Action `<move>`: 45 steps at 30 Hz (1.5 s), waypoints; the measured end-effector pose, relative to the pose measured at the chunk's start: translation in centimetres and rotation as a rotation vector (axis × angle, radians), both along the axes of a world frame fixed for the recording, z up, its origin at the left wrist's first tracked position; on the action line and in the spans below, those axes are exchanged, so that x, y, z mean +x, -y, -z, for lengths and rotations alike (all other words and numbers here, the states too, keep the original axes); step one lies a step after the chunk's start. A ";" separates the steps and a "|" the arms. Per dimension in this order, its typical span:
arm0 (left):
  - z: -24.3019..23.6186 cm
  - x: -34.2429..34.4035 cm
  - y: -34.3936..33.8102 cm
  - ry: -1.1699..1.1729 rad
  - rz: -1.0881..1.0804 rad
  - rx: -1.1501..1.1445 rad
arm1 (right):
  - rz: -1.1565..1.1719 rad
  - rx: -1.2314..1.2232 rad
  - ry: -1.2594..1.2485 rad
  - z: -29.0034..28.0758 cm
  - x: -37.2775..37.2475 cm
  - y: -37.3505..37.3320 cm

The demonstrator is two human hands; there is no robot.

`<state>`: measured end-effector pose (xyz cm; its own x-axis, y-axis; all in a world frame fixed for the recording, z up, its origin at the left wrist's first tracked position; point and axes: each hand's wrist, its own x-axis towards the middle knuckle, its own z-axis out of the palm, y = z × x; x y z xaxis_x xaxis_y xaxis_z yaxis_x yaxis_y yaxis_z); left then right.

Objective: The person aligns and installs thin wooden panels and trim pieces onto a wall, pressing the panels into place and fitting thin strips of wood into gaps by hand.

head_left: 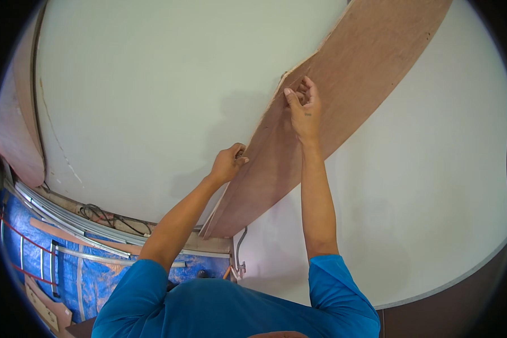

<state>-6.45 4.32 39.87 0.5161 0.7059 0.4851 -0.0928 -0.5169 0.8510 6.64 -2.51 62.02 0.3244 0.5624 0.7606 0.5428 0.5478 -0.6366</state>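
A long brown plywood panel [343, 96] runs slantwise from the upper right down to the lower middle, against pale walls. At its left edge is my left hand [227, 164], fingers curled and thumb bent in beside the wood; whatever lies between them is too small to make out. Higher up, over the panel's face, my right hand [305, 112] is raised with its fingers bent toward the thumb. A thin pale line shows on the wood near those fingertips, and I cannot tell whether they hold anything.
Long metal channels [79, 219] lie along the wall base at lower left, over a blue tarp [70, 270]. Dark cables [98, 213] are coiled there, and a ladder [39, 262] lies nearby. Another brown sheet [19, 129] leans at far left. A grey conduit [239, 248] bends below the panel.
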 end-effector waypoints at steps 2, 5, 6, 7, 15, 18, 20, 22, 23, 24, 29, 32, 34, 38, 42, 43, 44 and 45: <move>0.0 0.2 -0.1 0.014 0.000 0.002 | 0.115 -0.012 0.047 -0.3 -0.6 0.1; -0.7 0.1 0.3 -0.014 0.012 0.001 | 0.107 0.006 0.036 -0.2 -0.4 0.0; -1.0 0.1 0.5 -0.052 0.021 -0.001 | 0.110 0.003 0.037 -0.1 -0.1 0.1; -1.1 0.1 0.4 -0.052 0.020 -0.003 | 0.122 0.000 0.042 -0.3 -0.1 0.1; 0.0 0.9 1.0 0.214 0.003 -0.046 | 0.123 0.008 0.010 -0.7 -0.8 0.0; -1.1 1.2 3.1 0.255 -0.048 0.102 | 0.318 0.026 0.093 -0.5 -1.8 0.1; -1.4 0.5 2.4 0.095 -0.045 0.027 | 0.117 -0.037 -0.099 -0.7 -5.2 0.2; -1.6 0.5 1.9 -0.058 -0.025 -0.046 | 0.060 -0.028 -0.095 -0.5 -5.6 0.2; -1.5 0.2 1.5 -0.014 0.013 -0.070 | -0.014 -0.024 -0.099 -0.4 -5.2 0.1; -1.4 0.1 1.2 0.030 0.050 -0.095 | -0.089 -0.019 -0.102 -0.3 -4.8 0.0; -2.0 -0.1 1.3 0.049 0.076 -0.087 | -0.111 0.002 -0.093 0.1 -3.1 -0.3; -1.6 -0.2 1.3 0.060 0.051 -0.069 | -0.050 0.025 -0.036 0.4 -3.4 -0.8; -1.5 -0.3 1.9 0.091 0.034 -0.056 | 0.027 0.034 0.005 0.5 -4.1 -0.8; -0.6 -0.3 4.4 0.129 -0.179 0.066 | 0.210 -0.033 0.214 -0.2 -5.1 -0.2; 0.2 -1.3 3.3 0.224 -0.061 -0.156 | -0.338 -0.091 -0.170 0.2 -1.5 -0.3; 0.1 -1.5 2.7 0.229 -0.066 -0.160 | -0.292 -0.094 -0.156 0.1 -1.6 -0.6; 0.1 -1.7 2.1 0.167 -0.040 -0.096 | -0.296 -0.099 -0.152 0.1 -1.7 -0.8; 0.0 -1.7 1.8 0.105 -0.013 -0.034 | -0.277 -0.108 -0.150 0.1 -1.9 -0.9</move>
<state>-8.19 2.54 39.83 0.4543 0.7292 0.5118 -0.1755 -0.4900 0.8539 4.74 -1.60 61.89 0.2515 0.7196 0.6473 0.2787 0.5866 -0.7604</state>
